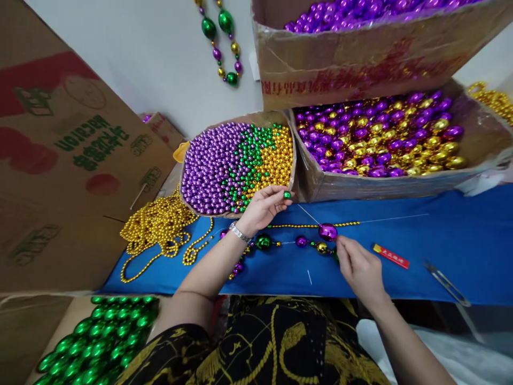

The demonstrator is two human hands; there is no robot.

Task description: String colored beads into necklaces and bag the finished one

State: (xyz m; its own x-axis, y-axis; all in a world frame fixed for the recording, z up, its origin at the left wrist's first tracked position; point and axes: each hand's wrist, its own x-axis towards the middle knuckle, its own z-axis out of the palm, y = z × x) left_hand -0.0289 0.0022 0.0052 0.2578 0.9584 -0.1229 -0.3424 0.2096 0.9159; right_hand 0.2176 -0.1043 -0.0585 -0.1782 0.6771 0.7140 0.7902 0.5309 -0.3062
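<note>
Between the fingertips of my left hand (266,209) is a small green bead (287,195), held at the front edge of a box of small beads (210,166). My right hand (358,267) pinches a strung necklace close to a large purple bead (327,232). A thin, pale thread or needle (308,214) runs from that bead up toward the green one. The rest of the beaded strand, with a large green bead (263,241) and a gold bead (321,247), lies on the blue cloth (401,224), partly hidden by my left forearm.
Gold bead strings (160,222) are heaped at left beside a tall carton (68,155). A box of purple and gold beads (380,184) stands behind, under another carton (360,64). Scissors-like snips (447,283) and a red-yellow packet (391,256) lie at right. Large green beads (108,337) sit lower left.
</note>
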